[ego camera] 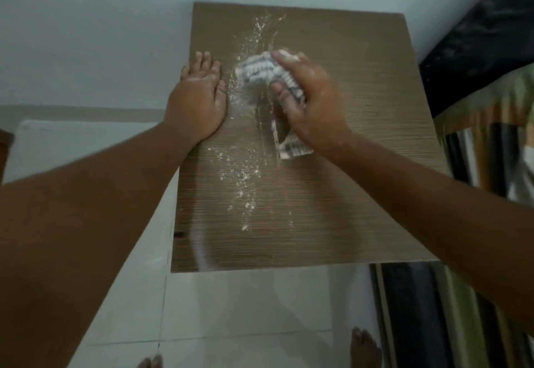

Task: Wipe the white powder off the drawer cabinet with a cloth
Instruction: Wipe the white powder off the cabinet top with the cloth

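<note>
The brown wood-grain top of the drawer cabinet (pixel 361 194) fills the middle of the head view. White powder (pixel 245 177) lies in a streak running from the far edge down its middle-left. My right hand (pixel 306 99) presses a bunched white and dark patterned cloth (pixel 257 71) onto the top near the upper part of the streak. The cloth's other end pokes out under my wrist. My left hand (pixel 199 99) lies flat, fingers apart, at the cabinet's left edge, dusted with powder.
A white wall stands behind the cabinet. White floor tiles (pixel 231 310) lie in front and to the left. A bed with a striped cover (pixel 491 136) and a dark cushion borders the right side. My bare feet show at the bottom edge.
</note>
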`<state>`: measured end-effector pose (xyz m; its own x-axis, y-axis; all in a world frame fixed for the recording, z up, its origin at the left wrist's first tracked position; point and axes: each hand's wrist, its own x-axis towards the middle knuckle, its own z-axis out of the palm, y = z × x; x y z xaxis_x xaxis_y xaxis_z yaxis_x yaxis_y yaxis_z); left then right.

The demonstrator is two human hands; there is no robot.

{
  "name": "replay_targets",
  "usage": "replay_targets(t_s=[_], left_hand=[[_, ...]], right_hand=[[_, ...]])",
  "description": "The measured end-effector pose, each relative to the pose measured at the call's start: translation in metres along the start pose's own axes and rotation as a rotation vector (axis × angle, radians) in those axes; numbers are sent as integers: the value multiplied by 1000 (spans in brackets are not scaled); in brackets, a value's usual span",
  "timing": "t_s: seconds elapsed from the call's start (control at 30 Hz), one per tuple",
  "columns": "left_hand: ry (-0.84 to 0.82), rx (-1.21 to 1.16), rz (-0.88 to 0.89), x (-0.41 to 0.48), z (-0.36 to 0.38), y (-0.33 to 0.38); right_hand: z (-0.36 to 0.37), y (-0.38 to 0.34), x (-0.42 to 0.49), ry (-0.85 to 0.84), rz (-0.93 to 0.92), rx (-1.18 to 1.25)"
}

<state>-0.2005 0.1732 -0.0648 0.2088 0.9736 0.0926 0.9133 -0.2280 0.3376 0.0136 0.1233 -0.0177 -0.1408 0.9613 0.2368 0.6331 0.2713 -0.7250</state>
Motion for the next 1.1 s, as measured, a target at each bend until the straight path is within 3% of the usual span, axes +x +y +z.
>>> replay_targets(t_s=[0.2,0.37,0.8,1.1], left_hand=[[58,-37,-23,3,6,-4],[73,-55,-30,5,9,-6],[65,6,-24,5,6,-5],[48,32,-30,1,2,-1]], right_hand=[[7,55,117,214,223,-105],[21,69,151,-16,477,-440],[48,46,135,-309,-15,-434],[44,38,58,-393,-158,-387]])
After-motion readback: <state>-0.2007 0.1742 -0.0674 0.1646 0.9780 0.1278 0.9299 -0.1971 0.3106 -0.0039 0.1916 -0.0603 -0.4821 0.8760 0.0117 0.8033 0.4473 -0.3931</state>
